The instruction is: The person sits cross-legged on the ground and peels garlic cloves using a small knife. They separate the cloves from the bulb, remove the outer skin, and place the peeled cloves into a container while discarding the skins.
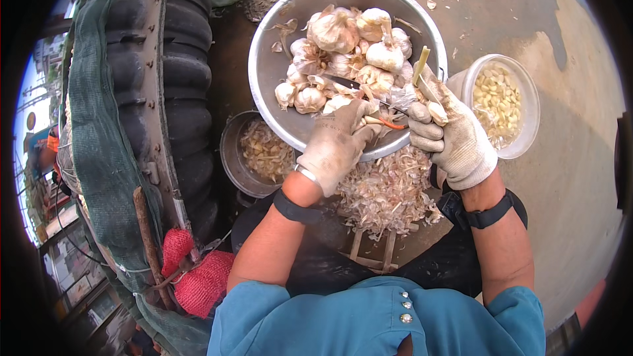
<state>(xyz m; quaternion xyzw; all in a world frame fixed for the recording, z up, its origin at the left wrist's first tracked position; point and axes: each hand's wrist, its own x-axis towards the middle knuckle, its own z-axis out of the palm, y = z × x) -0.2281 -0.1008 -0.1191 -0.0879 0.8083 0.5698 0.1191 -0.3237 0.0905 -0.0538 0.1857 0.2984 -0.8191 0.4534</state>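
Note:
My left hand [336, 141], in a soiled knit glove, is over the near rim of a metal bowl [262, 79] heaped with garlic bulbs [334, 29]. Its fingers close on a small pale piece [371, 120], likely garlic. An orange curved strip [393, 124] reaches from there towards my right hand. My right hand [445, 131], gloved too, grips a peeled garlic clove [437, 113]. A cut garlic stalk [421, 63] and a thin blade [429, 90] rise beside its thumb. A dark blade [341, 80] lies among the bulbs; what it joins is hidden.
Garlic skins [385, 193] pile on a wooden stool [389, 252] between my knees. A pot [230, 153] of garlic scraps stands left, a plastic tub [531, 104] of peeled cloves right. A ribbed black rubber wall [188, 59], green netting [99, 109] and red mesh bag [205, 284] line the left.

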